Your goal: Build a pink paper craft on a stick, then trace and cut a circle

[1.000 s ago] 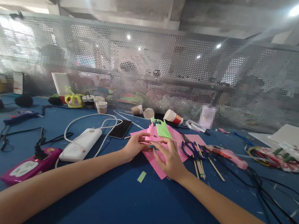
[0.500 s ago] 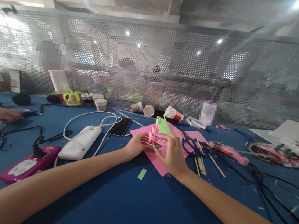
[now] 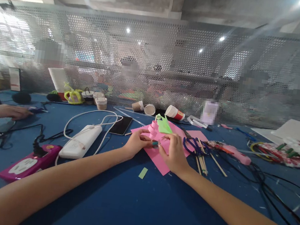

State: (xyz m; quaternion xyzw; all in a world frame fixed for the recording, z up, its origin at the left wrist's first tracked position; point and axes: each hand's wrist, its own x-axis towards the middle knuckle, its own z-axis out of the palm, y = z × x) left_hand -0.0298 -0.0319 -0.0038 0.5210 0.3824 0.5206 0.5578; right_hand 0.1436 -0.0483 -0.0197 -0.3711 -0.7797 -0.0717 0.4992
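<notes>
2-handed, working over the pink sheet (image 3: 157,160): pinching the pink curl (image 3: 152,128) with the left hand (image 3: 135,144), hovering beside with the right hand (image 3: 176,155), unclear whether gripping; risking flattening by squeezing too hard.

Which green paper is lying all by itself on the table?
The small pale strip in front of the pink sheet; the bigger, brighter green paper is beside the pink curl.
</notes>
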